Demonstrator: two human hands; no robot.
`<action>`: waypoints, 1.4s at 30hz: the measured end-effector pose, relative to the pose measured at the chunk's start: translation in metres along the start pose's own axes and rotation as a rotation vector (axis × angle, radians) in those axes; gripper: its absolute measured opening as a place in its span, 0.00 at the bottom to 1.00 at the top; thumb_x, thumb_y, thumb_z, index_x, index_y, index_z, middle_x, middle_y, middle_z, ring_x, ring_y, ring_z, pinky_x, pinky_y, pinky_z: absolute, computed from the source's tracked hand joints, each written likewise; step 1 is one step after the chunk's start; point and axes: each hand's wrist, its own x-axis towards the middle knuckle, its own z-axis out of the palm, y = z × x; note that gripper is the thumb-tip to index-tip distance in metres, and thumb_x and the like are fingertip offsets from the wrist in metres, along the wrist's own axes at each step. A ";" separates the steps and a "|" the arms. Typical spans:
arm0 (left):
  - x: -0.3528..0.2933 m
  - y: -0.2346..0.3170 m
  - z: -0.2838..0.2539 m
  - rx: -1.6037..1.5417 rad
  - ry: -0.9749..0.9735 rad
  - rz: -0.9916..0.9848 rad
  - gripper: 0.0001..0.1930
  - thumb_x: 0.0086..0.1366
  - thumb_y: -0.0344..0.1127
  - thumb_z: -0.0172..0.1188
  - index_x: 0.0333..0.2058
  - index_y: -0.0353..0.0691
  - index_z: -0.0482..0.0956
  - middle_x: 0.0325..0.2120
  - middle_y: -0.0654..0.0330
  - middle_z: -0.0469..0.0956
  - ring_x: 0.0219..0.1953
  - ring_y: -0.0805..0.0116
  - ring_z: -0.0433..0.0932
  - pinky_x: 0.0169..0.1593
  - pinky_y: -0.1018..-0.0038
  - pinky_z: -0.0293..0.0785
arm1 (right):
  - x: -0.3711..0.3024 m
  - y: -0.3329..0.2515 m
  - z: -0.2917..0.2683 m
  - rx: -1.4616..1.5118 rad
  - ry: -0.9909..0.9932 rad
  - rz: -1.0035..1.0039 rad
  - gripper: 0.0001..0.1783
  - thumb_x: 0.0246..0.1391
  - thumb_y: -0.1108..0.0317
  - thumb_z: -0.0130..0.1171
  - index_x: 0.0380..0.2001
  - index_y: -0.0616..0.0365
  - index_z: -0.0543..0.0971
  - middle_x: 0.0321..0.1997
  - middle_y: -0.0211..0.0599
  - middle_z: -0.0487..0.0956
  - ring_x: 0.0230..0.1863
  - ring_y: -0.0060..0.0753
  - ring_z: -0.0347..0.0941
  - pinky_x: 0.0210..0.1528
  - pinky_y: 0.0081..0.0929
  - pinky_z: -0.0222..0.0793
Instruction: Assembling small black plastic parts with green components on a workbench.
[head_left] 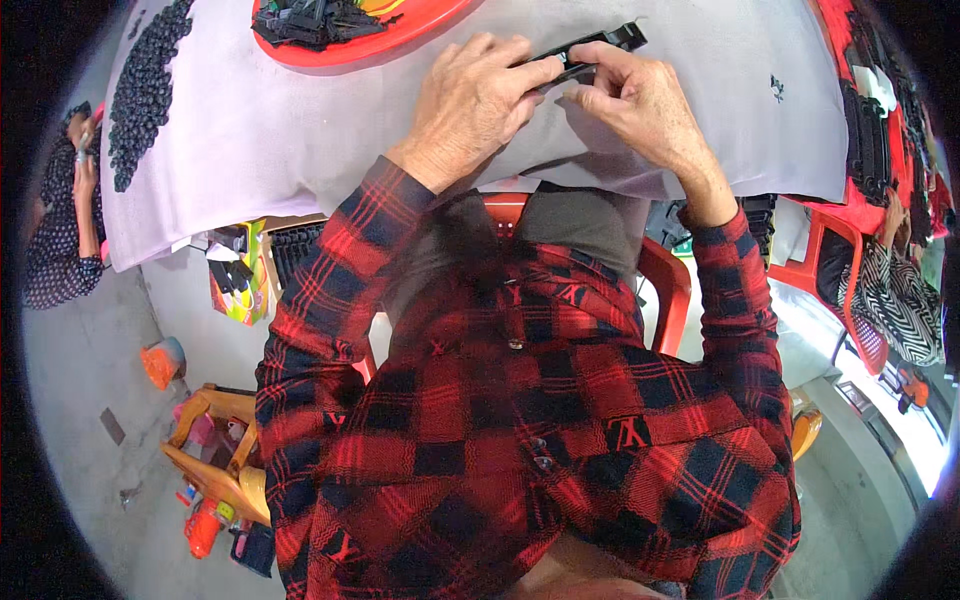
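A long, narrow black plastic part (626, 38) lies slantwise between my two hands, just above the pale tablecloth. My left hand (476, 100) is closed on its near-left end, with fingers along the top covering much of it. At the part's middle, my right hand (640, 100) has thumb and bent forefinger close together, the forefinger pressing onto the part; any small piece beneath that fingertip is hidden. Beyond my left hand, a red round tray (345, 62) carries a heap of black plastic parts (310, 22).
Many small black pieces (150, 90) are piled on the tablecloth (740, 130) at far left. Some tiny black bits (777, 88) lie at right. Boxes of black parts stand under the table. Other people sit at both sides; a red chair (850, 290) is at right.
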 end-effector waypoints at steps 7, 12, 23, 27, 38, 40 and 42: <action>0.001 0.002 -0.003 0.015 -0.019 0.002 0.17 0.55 0.35 0.65 0.46 0.52 0.81 0.35 0.66 0.73 0.41 0.62 0.73 0.42 0.63 0.70 | 0.009 -0.001 -0.010 0.126 0.178 0.146 0.13 0.53 0.70 0.66 0.43 0.58 0.83 0.23 0.28 0.74 0.27 0.18 0.71 0.32 0.21 0.69; 0.002 0.000 -0.001 -0.003 -0.020 0.011 0.18 0.54 0.34 0.66 0.46 0.51 0.81 0.35 0.65 0.72 0.41 0.60 0.73 0.43 0.62 0.72 | 0.041 0.011 -0.019 -0.305 0.201 -0.406 0.10 0.43 0.67 0.65 0.30 0.58 0.80 0.26 0.38 0.72 0.33 0.44 0.70 0.37 0.36 0.68; 0.001 0.000 -0.001 -0.009 -0.025 0.009 0.19 0.55 0.33 0.65 0.47 0.51 0.80 0.35 0.64 0.72 0.41 0.60 0.72 0.44 0.63 0.72 | 0.066 0.034 -0.010 0.230 -0.259 -0.098 0.06 0.42 0.74 0.62 0.29 0.61 0.81 0.27 0.36 0.77 0.32 0.30 0.72 0.38 0.29 0.69; 0.006 0.001 0.003 -0.009 -0.039 0.023 0.20 0.55 0.33 0.65 0.48 0.52 0.80 0.36 0.65 0.73 0.41 0.60 0.72 0.45 0.63 0.72 | 0.076 0.071 -0.001 0.292 -0.295 -0.052 0.05 0.43 0.76 0.61 0.28 0.62 0.80 0.26 0.35 0.77 0.32 0.28 0.72 0.37 0.27 0.69; 0.004 0.002 -0.002 -0.029 -0.087 -0.014 0.18 0.57 0.33 0.65 0.48 0.51 0.79 0.36 0.64 0.72 0.42 0.59 0.72 0.46 0.62 0.73 | 0.074 0.034 -0.010 0.371 -0.388 0.005 0.03 0.44 0.79 0.58 0.24 0.62 0.79 0.20 0.24 0.74 0.25 0.18 0.67 0.32 0.22 0.66; 0.005 0.002 -0.003 -0.031 -0.092 -0.016 0.18 0.57 0.33 0.65 0.48 0.51 0.79 0.36 0.64 0.72 0.42 0.59 0.72 0.46 0.62 0.73 | 0.075 0.035 -0.010 0.394 -0.420 0.031 0.03 0.44 0.79 0.57 0.24 0.62 0.79 0.19 0.22 0.73 0.25 0.16 0.66 0.31 0.21 0.65; 0.005 0.003 -0.005 -0.051 -0.079 -0.004 0.19 0.56 0.32 0.64 0.49 0.46 0.80 0.35 0.61 0.72 0.41 0.57 0.72 0.46 0.63 0.72 | 0.076 0.035 -0.010 0.326 -0.396 -0.006 0.03 0.45 0.79 0.57 0.22 0.61 0.79 0.19 0.21 0.73 0.24 0.15 0.65 0.30 0.21 0.64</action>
